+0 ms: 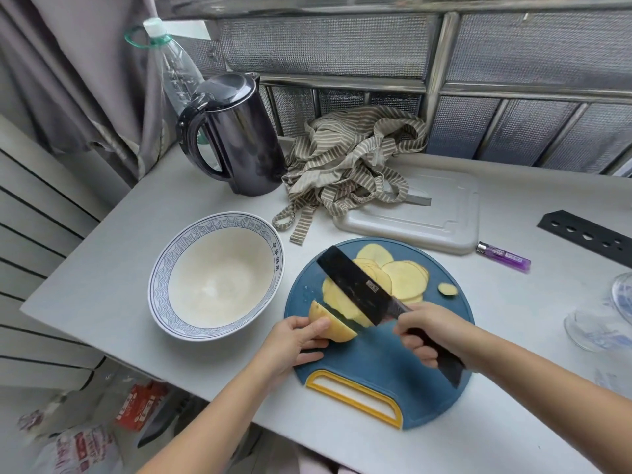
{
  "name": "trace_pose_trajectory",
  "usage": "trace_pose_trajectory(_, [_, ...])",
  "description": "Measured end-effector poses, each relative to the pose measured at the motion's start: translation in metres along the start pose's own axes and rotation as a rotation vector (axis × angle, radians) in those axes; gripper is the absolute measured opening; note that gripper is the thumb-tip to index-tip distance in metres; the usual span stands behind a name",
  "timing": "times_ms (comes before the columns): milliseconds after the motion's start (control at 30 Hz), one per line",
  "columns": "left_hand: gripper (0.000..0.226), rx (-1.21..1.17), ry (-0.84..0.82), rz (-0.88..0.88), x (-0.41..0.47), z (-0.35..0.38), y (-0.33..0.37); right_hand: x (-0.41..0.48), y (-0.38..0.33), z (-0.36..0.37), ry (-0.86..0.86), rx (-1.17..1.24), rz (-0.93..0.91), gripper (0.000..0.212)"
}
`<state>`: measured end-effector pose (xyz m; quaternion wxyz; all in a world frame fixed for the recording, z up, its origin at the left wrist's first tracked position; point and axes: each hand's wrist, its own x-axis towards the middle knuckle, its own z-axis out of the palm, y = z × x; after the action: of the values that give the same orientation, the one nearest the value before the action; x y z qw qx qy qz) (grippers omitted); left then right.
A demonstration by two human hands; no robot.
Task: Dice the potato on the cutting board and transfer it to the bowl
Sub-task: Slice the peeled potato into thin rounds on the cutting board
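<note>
Left hand comes in from the lower left, forearm angled up toward the board. Its thumb lies along the top of the uncut potato piece and its fingers curl under the near side, so it is gripping that chunk.

Right hand comes in from the lower right with its fingers wrapped tight round the dark handle of the cleaver. The handle butt sticks out behind the palm. The blade runs up and away to the left from this hand, flat side toward us, just right of the piece the left hand holds. We cannot tell if the edge touches the board.

The hands are apart, with the blade between them. Both are over the round blue cutting board, whose yellow handle is nearest us.

Thin potato slices lie fanned beyond the right hand, partly under the blade. A small end piece sits just right of them.

The bowl stands left of the left hand, off the board, and we see no potato in it.

Beyond the hands:
- a black kettle
- a striped cloth
- a white board

A purple lighter lies beyond the right forearm.
</note>
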<state>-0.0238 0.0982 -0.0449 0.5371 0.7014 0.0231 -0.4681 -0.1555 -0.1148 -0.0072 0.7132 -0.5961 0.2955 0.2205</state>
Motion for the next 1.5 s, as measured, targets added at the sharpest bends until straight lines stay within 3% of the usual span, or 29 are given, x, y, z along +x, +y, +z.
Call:
trace_pose_trajectory(400, [0.062, 0.011, 0.004, -0.002, 0.0, -0.001, 0.001, 0.001, 0.01, -0.019, -0.099, -0.2, -0.057, 0.022])
trace_pose_trajectory(600, [0.064, 0.052, 0.081, 0.01, 0.0, 0.011, 0.007, 0.008, 0.011, -0.005, -0.146, -0.141, -0.025, 0.024])
trace_pose_trajectory(733, [0.055, 0.062, 0.119, -0.001, 0.004, 0.016, 0.015, 0.002, 0.011, -0.006, -0.205, 0.052, -0.019, 0.027])
trace_pose_trajectory(900, [0.048, 0.081, 0.096, -0.018, 0.003, 0.017, 0.022, -0.008, 0.001, -0.012, -0.139, 0.197, -0.075, 0.032])
trace_pose_trajectory(967, [0.05, 0.059, 0.072, -0.019, 0.002, 0.014, 0.02, -0.012, -0.002, -0.013, -0.056, 0.042, -0.134, 0.041])
trace_pose_trajectory(1100, [0.063, -0.008, 0.029, -0.008, -0.002, 0.009, 0.006, -0.025, -0.001, 0.003, 0.153, -0.488, -0.302, 0.046])
trace_pose_trajectory(1200, [0.062, -0.064, 0.028, 0.001, -0.004, 0.008, -0.001, -0.031, 0.007, 0.018, 0.201, -0.804, -0.374, 0.05])
trace_pose_trajectory(1500, [0.065, -0.164, 0.012, -0.013, 0.001, 0.011, -0.005, -0.042, 0.013, 0.036, 0.281, -1.013, -0.352, 0.042])
